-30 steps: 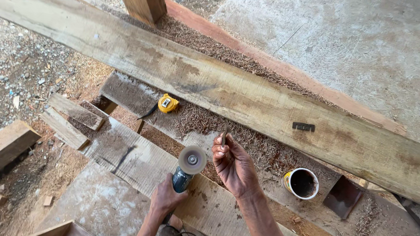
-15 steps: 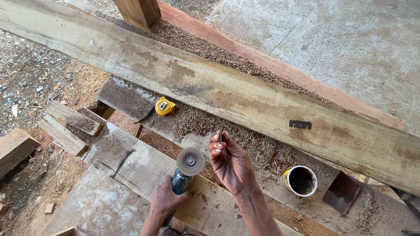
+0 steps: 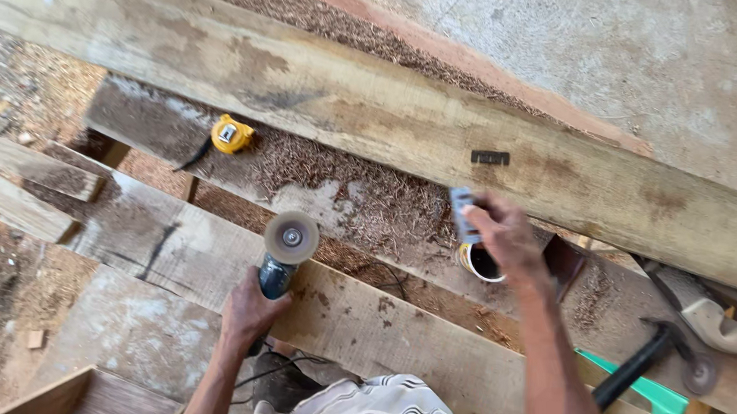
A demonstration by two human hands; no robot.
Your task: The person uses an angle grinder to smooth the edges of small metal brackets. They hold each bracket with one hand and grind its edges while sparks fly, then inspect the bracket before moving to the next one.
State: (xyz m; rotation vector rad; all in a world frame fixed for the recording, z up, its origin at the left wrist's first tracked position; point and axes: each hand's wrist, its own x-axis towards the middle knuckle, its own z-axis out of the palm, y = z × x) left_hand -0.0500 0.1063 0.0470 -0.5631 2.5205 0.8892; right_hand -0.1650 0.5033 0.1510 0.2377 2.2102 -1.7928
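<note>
My left hand (image 3: 250, 313) grips the dark body of an angle grinder (image 3: 283, 253), whose round sanding disc faces up over a rough plank (image 3: 168, 236). My right hand (image 3: 505, 236) is shut on a small flat grey piece (image 3: 461, 212), perhaps a tool or a folded sanding sheet, held just above a round tin can (image 3: 478, 265). The can is partly hidden by this hand. A thick long wooden beam (image 3: 350, 102) runs across behind both hands, with a small dark rectangular object (image 3: 489, 157) lying on it.
A yellow tape measure (image 3: 232, 134) lies on a board strewn with wood shavings (image 3: 360, 198). At the right are a hammer (image 3: 643, 364), a wooden handle (image 3: 707, 317) and a green object (image 3: 658, 396). Short wood offcuts (image 3: 25, 174) lie at the left over gravel.
The view has moved closer and shifted. My right hand has gone right from beside the disc to above the can, now holding the grey piece. My left hand still holds the grinder.
</note>
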